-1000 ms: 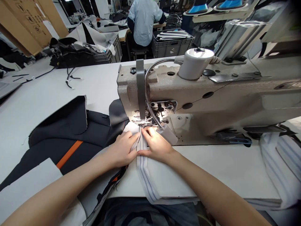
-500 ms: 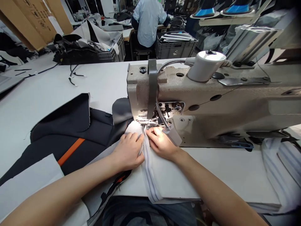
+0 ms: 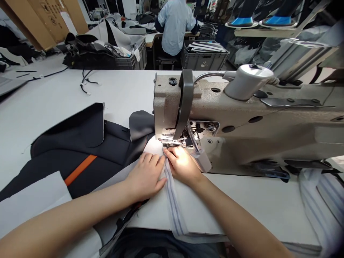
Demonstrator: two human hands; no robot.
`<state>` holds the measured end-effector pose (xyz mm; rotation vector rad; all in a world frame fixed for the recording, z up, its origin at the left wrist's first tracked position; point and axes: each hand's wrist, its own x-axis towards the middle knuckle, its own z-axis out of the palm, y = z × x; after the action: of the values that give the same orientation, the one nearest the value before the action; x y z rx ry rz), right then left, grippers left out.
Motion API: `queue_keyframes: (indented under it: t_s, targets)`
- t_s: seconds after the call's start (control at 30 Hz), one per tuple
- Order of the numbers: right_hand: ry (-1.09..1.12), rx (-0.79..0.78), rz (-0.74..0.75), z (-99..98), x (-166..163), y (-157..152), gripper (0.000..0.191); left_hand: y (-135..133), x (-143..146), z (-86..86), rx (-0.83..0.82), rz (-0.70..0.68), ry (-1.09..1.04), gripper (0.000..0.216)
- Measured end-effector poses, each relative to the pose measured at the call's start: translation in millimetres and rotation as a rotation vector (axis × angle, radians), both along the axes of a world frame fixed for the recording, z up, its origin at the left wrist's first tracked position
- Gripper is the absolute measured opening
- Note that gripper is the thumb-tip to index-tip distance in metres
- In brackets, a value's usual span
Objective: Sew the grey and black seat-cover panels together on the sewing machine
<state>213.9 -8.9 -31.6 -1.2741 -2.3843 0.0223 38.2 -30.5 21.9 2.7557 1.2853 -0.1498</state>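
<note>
Long white table (image 3: 53, 104), grey crates (image 3: 205, 59) behind (stacked with cut pieces); cardboard boxes (image 3: 40, 21) far left

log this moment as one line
left hand: flat on grey fabric | right hand: on striped strip beside presser foot | dark panel: left of sewing machine

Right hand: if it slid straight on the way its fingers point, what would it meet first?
Probably the presser foot of the sewing machine, just ahead of the right hand on the striped fabric; glare makes the gap hard to judge.
</note>
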Motion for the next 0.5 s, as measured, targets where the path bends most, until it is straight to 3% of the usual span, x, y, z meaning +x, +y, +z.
queue_keyframes:
  t_s: [0.13, 0.3, 0.4, 0.5]
  targets:
    - [0.077, 0.031, -0.014, -8.3, 4, -1, 0.035, -6, 0, -10.5, 0.102, -0.060, 0.027, 0.065]
    - [0.182, -0.030, -0.024, -7.8, 11, -5, 0.031, 5, 3, -19.0, 0.130, -0.060, -0.058, 0.061]
    - [0.220, -0.151, -0.076, -0.1, 9, -13, 0.030, -5, 0, -10.3, 0.097, -0.051, -0.047, 0.056]
    - [0.112, -0.171, -0.085, 7.6, 6, -20, 0.030, -33, -10, 6.9, -0.033, 0.006, 0.096, 0.070]
